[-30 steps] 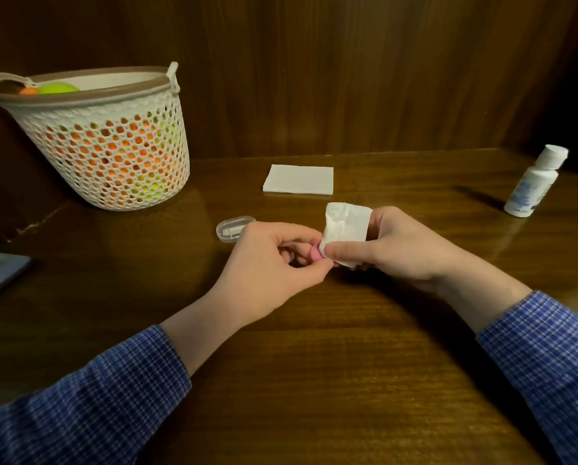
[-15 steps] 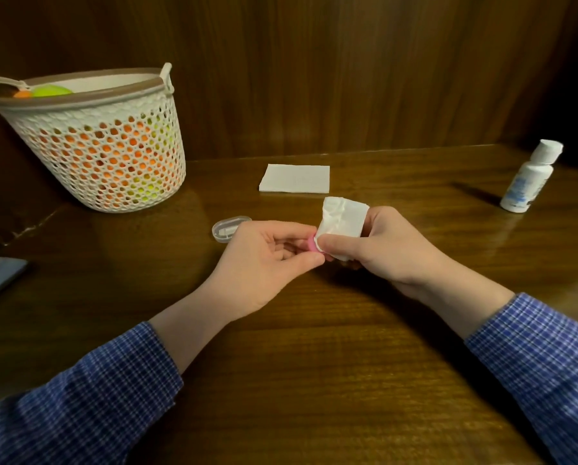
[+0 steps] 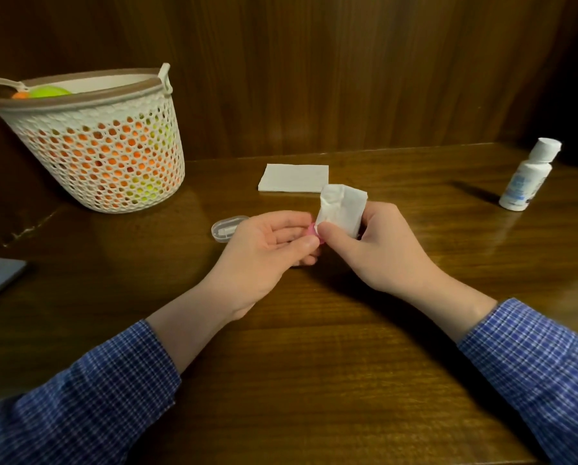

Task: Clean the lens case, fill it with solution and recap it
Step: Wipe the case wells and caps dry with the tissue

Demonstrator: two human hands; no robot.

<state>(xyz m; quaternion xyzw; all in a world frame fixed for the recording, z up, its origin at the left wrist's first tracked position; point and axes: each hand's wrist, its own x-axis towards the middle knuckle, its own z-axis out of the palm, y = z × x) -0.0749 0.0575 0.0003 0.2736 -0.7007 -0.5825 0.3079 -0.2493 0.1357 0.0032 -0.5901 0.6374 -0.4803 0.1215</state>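
Now, compared with a second ago, little has shifted: your left hand [image 3: 264, 245] still pinches the small pink lens case [image 3: 312, 229] between thumb and fingertips, and your right hand [image 3: 378, 250] still grips the crumpled white tissue [image 3: 342, 204], its thumb pressing a fold of it against the case. Both hands sit just above the bench [image 3: 314, 380], touching one another at the case. The tissue has crept slightly over the pink rim, so less of the case shows than before; most of it is hidden by fingers and paper, and whether a cap is on it cannot be told. This reads as wiping in progress, with the cleaning step not yet finished. A clear plastic container [image 3: 227, 228] lies on the bench just behind your left hand, a folded white napkin [image 3: 294, 177] lies beyond the hands, and the capped solution bottle [image 3: 527, 176] stands well apart at the right, untouched, so filling and recapping remain ahead. A mesh basket [image 3: 99, 149] holding orange and green items stands at the far left.
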